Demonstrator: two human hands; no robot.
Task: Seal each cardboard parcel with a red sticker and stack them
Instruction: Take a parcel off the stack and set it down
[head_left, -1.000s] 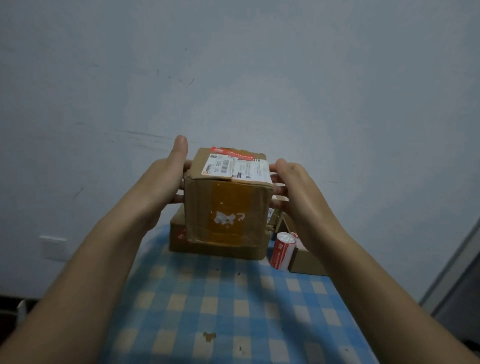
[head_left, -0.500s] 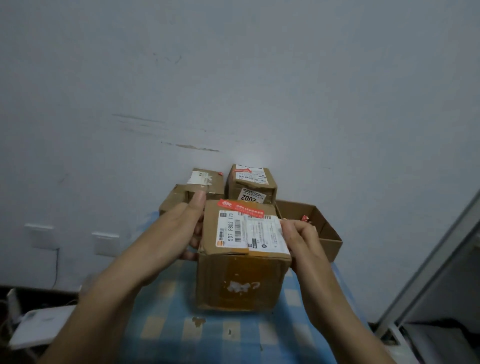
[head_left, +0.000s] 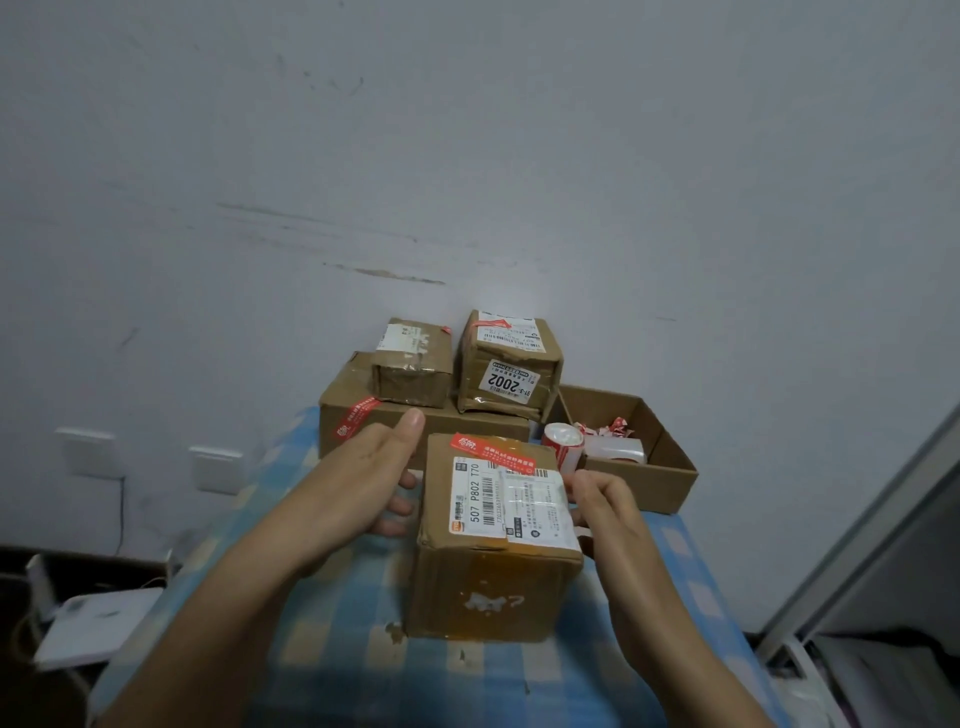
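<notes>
Where the checked cloth lies nearest, one parcel stands, a red sticker on its far top edge. Left hand spread wide at its left face; right hand curled on its right edge. Stacked parcels farther back.

Table (blue-checked), parcel, carton, open box

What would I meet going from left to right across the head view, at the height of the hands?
White wall plate nearer the table → left hand → brown cardboard parcel with white barcode label → right hand.
</notes>
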